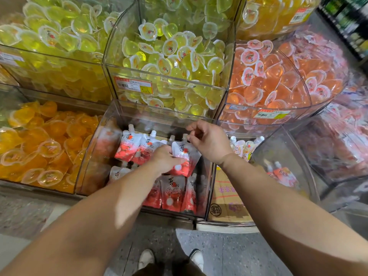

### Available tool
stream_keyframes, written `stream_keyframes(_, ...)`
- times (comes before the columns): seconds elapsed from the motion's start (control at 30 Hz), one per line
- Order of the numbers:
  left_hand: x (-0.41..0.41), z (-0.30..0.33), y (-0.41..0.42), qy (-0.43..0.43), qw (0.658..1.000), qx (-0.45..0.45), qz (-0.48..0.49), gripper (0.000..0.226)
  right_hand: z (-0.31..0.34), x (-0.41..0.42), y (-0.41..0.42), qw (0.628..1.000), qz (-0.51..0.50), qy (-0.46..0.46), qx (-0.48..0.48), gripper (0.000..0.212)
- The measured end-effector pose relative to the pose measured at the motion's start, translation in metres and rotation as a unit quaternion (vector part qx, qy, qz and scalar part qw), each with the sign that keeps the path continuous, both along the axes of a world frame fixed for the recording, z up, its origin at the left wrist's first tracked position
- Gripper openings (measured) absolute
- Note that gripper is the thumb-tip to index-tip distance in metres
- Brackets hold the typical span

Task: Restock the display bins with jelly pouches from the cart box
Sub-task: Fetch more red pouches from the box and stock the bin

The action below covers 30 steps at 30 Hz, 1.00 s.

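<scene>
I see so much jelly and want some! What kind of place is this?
Most likely a shop's sweets section. Clear display bins are heaped with jelly cups, printed price labels are stuck on the bin fronts, and both hands are arranging red jelly pouches in a lower bin.

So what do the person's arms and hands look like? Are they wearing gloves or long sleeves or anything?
No gloves and no long sleeves. Both forearms are bare as far up as the picture shows, and the left hand and right hand are bare too. No watch, bracelet or ring shows on them. Further down you can see white shoes and dark trouser legs.
</scene>
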<state>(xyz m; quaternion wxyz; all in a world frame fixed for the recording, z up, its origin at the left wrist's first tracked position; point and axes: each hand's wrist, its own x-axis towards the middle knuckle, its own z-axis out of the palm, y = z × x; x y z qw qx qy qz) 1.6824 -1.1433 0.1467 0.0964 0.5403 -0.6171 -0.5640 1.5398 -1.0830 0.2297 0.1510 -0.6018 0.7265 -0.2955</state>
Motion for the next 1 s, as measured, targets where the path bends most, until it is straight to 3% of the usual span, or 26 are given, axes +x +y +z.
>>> stream_keyframes(0.23, -0.039, -0.021, 0.006, -0.106, 0.990, -0.096, -0.012, 0.045, -0.002, 0.002, -0.002, 0.999, -0.014, 0.020, -0.025, 0.022)
stream_keyframes(0.4, -0.030, -0.013, 0.007, -0.057, 0.995, -0.075, -0.038, 0.030, -0.001, 0.003, -0.001, 0.999, -0.015, 0.026, -0.024, 0.025)
stream_keyframes(0.53, 0.004, 0.006, 0.002, -0.019, 0.995, -0.098, -0.019, 0.055, -0.001, 0.005, -0.001, 0.999, -0.032, 0.030, -0.015, 0.025)
stream_keyframes(0.7, 0.050, 0.027, -0.015, -0.169, 0.954, -0.228, -0.100, 0.056, 0.000, 0.006, -0.002, 0.992, -0.014, 0.115, 0.040, 0.026)
stream_keyframes(0.8, 0.062, 0.039, -0.014, -0.220, 0.938, -0.234, -0.129, 0.057, 0.002, 0.010, 0.004, 0.985, 0.015, 0.165, 0.053, 0.026)
stream_keyframes(0.93, 0.055, 0.061, -0.007, -0.192, 0.943, -0.244, -0.117, 0.056, 0.000, 0.012, 0.037, 0.981, -0.014, 0.194, -0.021, 0.042)
stream_keyframes(1.0, 0.040, 0.082, 0.001, -0.178, 0.939, -0.262, -0.131, 0.057, 0.005, 0.003, 0.059, 0.980, -0.042, 0.194, -0.013, 0.049)
